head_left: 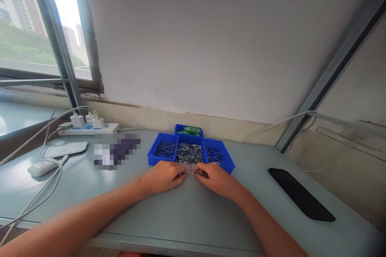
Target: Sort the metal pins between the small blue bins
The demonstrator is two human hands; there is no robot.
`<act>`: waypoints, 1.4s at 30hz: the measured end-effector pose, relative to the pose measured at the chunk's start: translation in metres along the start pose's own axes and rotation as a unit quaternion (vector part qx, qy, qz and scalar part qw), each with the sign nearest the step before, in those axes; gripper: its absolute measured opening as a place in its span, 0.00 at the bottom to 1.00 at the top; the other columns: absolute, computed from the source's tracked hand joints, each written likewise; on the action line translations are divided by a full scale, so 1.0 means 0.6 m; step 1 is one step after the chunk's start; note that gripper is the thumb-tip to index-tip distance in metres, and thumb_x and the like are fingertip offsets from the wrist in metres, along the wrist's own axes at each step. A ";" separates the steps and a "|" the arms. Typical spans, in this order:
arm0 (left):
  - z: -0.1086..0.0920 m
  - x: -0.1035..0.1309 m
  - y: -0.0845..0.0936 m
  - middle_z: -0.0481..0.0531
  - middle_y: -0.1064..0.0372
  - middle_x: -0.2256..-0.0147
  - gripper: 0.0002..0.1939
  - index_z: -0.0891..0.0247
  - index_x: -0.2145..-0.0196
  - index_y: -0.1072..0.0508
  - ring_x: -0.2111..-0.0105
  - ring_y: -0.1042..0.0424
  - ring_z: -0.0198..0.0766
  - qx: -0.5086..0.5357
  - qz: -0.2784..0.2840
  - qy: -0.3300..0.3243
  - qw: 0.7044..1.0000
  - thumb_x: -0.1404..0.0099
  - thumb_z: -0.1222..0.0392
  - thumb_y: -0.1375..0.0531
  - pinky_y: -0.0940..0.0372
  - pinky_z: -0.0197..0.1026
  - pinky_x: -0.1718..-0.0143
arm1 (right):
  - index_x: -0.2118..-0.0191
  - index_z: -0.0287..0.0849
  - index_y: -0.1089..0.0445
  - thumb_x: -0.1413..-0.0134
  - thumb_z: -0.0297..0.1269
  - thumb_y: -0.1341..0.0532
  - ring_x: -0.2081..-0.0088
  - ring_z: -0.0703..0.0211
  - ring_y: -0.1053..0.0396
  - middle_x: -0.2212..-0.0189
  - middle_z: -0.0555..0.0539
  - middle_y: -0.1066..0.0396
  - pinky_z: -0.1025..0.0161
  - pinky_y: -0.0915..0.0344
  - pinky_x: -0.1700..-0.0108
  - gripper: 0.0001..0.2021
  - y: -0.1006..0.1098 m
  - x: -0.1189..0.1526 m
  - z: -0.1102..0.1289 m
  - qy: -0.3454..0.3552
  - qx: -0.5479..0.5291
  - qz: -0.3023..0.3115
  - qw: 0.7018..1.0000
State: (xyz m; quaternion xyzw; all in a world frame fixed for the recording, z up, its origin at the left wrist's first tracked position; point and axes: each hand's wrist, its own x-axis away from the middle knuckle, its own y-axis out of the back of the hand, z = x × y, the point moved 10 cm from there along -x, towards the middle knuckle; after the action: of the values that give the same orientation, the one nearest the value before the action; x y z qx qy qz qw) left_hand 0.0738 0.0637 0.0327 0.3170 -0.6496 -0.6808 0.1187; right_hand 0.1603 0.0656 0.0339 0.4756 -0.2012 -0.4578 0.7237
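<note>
My left hand (165, 176) and my right hand (216, 180) face each other just in front of the blue bins, fingertips pinched. Between them is a thin, shiny metal pin (191, 174), an end at each hand's fingertips; its exact kind is too small to make out. Another small metal piece (191, 167) lies just beyond it, by the front of the middle blue bin (189, 139). That bin is heaped with short metal pins (189, 152). More pins lie in the left blue bin (152, 156) and, fewer, in the right blue bin (228, 161).
Behind stands a smaller blue bin (180, 127) with green pieces (191, 130). A power strip (99, 128) with chargers, white cables (57, 180) and a blurred-out purple item (125, 148) are on the left. A black flat object (300, 192) lies right on the grey table (169, 217).
</note>
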 end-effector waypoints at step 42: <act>0.024 0.004 -0.009 0.54 0.30 0.74 0.20 0.63 0.62 0.32 0.72 0.27 0.44 -0.037 0.044 0.082 0.995 0.28 0.53 0.60 0.37 0.39 0.71 | 0.63 0.45 0.34 0.46 0.24 0.53 0.60 0.59 0.35 0.63 0.50 0.31 0.62 0.41 0.58 0.14 0.026 0.008 0.014 0.047 0.009 -0.051 0.998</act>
State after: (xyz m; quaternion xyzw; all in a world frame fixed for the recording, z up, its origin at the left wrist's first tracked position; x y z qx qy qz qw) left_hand 0.0648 0.0748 0.0262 0.3384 -0.6256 -0.6699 0.2130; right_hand 0.1640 0.0594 0.0506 0.5129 -0.1468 -0.4698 0.7033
